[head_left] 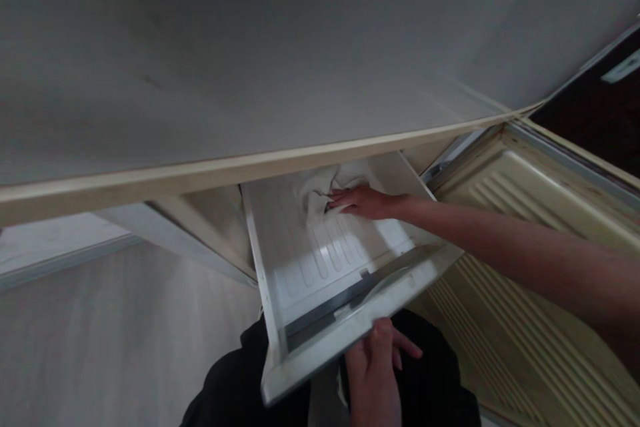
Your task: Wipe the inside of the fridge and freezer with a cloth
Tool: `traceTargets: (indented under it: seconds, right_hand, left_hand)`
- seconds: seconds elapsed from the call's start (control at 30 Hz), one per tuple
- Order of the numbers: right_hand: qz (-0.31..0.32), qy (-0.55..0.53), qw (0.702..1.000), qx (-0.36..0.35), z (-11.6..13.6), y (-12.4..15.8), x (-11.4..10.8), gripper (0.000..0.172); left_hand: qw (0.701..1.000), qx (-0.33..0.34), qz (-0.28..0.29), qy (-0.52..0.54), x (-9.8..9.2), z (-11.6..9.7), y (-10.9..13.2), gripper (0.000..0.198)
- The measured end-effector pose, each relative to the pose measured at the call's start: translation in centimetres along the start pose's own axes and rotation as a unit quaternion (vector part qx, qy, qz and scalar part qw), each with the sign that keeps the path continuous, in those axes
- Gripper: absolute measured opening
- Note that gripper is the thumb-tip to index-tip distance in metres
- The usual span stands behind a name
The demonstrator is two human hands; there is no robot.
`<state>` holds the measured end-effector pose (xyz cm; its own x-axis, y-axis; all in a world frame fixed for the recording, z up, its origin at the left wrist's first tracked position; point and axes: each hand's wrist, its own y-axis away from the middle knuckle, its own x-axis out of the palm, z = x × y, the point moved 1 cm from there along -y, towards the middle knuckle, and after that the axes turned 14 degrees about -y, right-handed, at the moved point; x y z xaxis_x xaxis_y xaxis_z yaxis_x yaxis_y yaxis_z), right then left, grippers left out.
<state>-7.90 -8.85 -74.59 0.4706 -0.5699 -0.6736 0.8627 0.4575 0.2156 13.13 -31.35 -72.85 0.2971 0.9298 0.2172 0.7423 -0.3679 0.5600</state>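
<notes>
A white drawer [300,273] with a ribbed floor is pulled out in front of me, above my knees. Inside it, toward the back, lies a crumpled whitish cloth [316,203]. My right hand [367,203] reaches in from the right and presses on this cloth, its fingers extended over the folds; part of the cloth is hidden by the hand. At the drawer's front panel [345,323], my left hand [375,370] grips the lower edge from below, thumb against the panel and other fingers partly hidden.
A pale ledge [225,170] crosses above the drawer, under a large grey surface [300,47]. To the right stands an open yellowish door with a ribbed inner panel [520,327]. Light wood-look floor [130,333] extends on the left. My dark-clothed knees [235,380] sit under the drawer.
</notes>
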Motion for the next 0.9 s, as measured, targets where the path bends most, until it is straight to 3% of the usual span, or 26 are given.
traceTargets:
  seconds: [0.13, 0.27, 0.43, 0.53, 0.6, 0.67, 0.77, 0.83, 0.9]
  right_hand:
    - [0.056, -0.106, 0.988, 0.099, 0.7, 3.9, 1.5, 0.032]
    - [0.153, -0.136, 0.963, 0.178, 2.0, 5.6, 3.0, 0.030]
    - [0.212, -0.099, 0.949, 0.211, 4.4, 5.1, 3.1, 0.026]
    - [0.239, -0.012, 0.947, 0.214, 5.5, 4.8, 2.2, 0.021]
    - [0.171, 0.066, 0.965, 0.185, 5.6, 4.6, 1.0, 0.019]
    - [0.030, 0.151, 0.981, 0.119, 5.0, 4.1, -0.6, 0.025]
    - [-0.132, 0.260, 0.956, 0.017, 2.9, 2.1, -2.9, 0.041]
    - [-0.178, 0.285, 0.942, 0.017, 0.9, -0.3, -4.2, 0.048]
    - [-0.206, 0.261, 0.941, 0.065, -0.9, -2.9, -5.2, 0.050]
  left_hand:
    - [1.000, 0.000, -0.001, 0.002, 0.0, 0.0, 0.0, 0.074]
    - [0.999, 0.016, 0.008, -0.029, -0.2, 0.3, -0.3, 0.074]
    - [0.998, 0.031, 0.006, -0.046, -0.2, 0.5, -0.6, 0.076]
    - [0.999, 0.023, 0.002, -0.037, -0.1, 0.3, -0.5, 0.077]
    - [0.999, 0.017, 0.002, -0.027, -0.1, 0.1, -0.4, 0.077]
    - [1.000, 0.012, 0.002, -0.022, 0.0, 0.0, -0.2, 0.077]
    - [1.000, 0.008, -0.003, -0.015, 0.2, 0.1, -0.2, 0.074]
    - [1.000, 0.002, -0.013, 0.000, 0.3, 0.3, -0.2, 0.070]
    - [1.000, 0.001, -0.019, 0.014, 0.4, 0.4, -0.3, 0.068]
